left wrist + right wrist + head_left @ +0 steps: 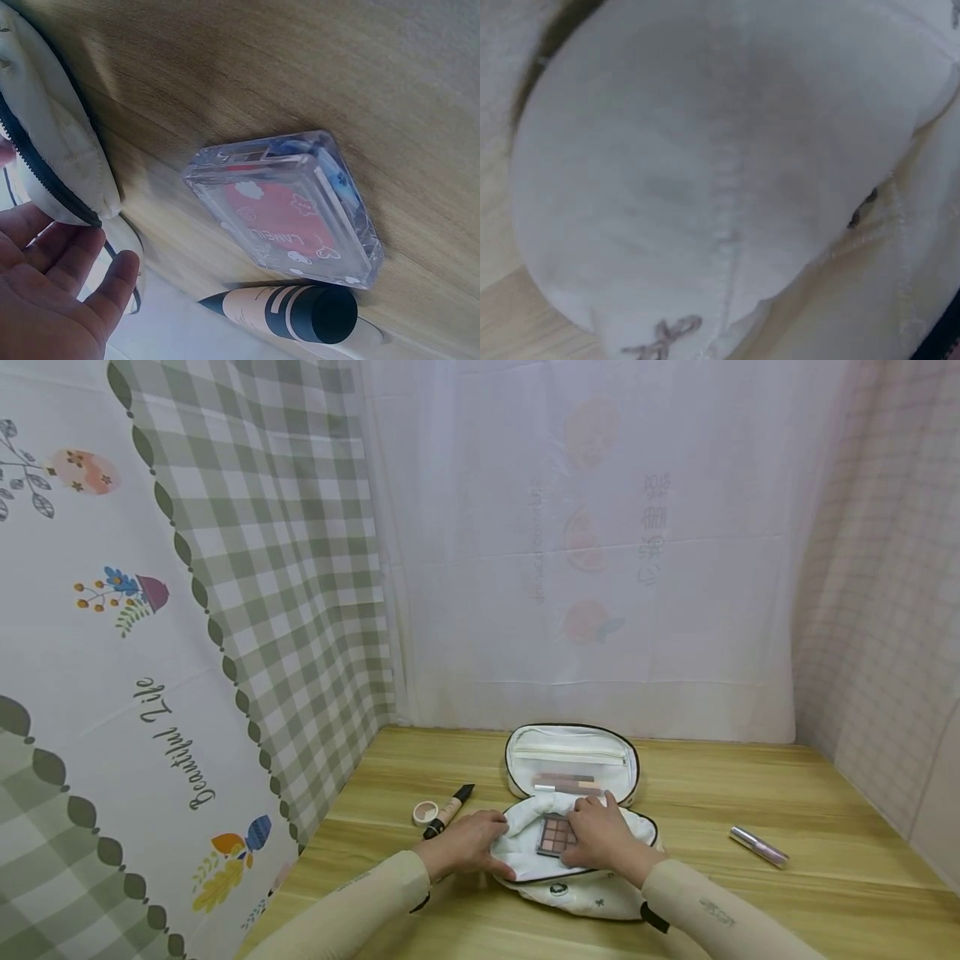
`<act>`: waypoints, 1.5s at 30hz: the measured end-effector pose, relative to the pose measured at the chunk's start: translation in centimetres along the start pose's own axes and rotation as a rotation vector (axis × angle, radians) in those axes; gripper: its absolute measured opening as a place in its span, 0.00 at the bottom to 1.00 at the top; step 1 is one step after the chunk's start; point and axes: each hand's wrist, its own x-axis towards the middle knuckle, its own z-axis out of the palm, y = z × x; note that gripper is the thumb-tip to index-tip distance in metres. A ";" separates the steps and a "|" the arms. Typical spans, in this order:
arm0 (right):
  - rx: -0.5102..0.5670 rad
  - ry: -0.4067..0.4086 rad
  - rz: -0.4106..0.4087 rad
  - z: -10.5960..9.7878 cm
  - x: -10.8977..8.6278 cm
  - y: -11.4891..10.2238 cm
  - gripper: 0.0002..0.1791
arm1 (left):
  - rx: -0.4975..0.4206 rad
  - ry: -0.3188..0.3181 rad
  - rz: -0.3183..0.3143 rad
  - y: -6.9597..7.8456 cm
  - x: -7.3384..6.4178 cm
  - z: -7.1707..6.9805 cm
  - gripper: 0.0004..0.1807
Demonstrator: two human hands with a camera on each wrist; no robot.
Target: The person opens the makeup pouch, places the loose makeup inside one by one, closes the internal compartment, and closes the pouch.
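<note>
A cream makeup bag (600, 902) lies unzipped on the table, its lid folded back. My left hand (468, 846) grips the bag's left rim; in the left wrist view, fingers (71, 255) curl against the dark zipper edge. My right hand (603, 835) reaches into the bag and holds the right side of an eyeshadow palette (553, 837) with several brownish-pink pans. The palette lies over the white lining, partly covered by that hand. Close up in the right wrist view is only the bag's pale fabric (652, 172); the right hand does not show there.
Left of the bag are a black-and-beige tube (450, 812), a small round compact (425, 812) and a clear case with a pink face (285, 217). A slim shiny tube (759, 847) lies far right. Slender items (566, 785) sit in the lid. Cloth curtains (585, 693) surround the table.
</note>
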 end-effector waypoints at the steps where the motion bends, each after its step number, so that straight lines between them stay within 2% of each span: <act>1: -0.005 0.001 -0.005 0.1 0.1 0.0 0.25 | -0.001 -0.004 -0.002 0.0 0.0 0.0 0.42; 6: -0.062 -0.026 -0.020 0.4 0.5 -0.2 0.25 | -0.003 -0.013 -0.010 0.1 0.0 0.0 0.43; 8: -0.092 -0.018 -0.033 0.5 0.4 -0.3 0.21 | -0.004 -0.010 -0.010 0.1 0.0 0.0 0.44; 12: -0.135 0.033 -0.053 0.7 0.4 -0.3 0.15 | -0.005 -0.002 -0.005 0.0 0.0 0.1 0.43; 17: -0.154 0.068 -0.042 0.6 0.4 -0.4 0.17 | 0.008 0.002 0.008 -0.1 0.1 0.1 0.43; 26: -0.070 0.148 -0.019 -0.4 0.3 -0.3 0.17 | 0.016 0.010 0.009 -0.1 0.2 0.1 0.42; 30: -0.030 0.149 0.009 -1.2 -0.1 0.2 0.20 | 0.013 0.016 0.015 -0.1 0.2 0.1 0.42; 38: 0.006 0.190 0.061 -2.6 -1.3 2.6 0.23 | 0.009 0.018 0.015 -0.2 0.2 0.2 0.42; 45: 0.033 0.176 0.120 -3.1 -2.3 4.7 0.23 | 0.009 0.005 0.011 -0.2 0.2 0.2 0.43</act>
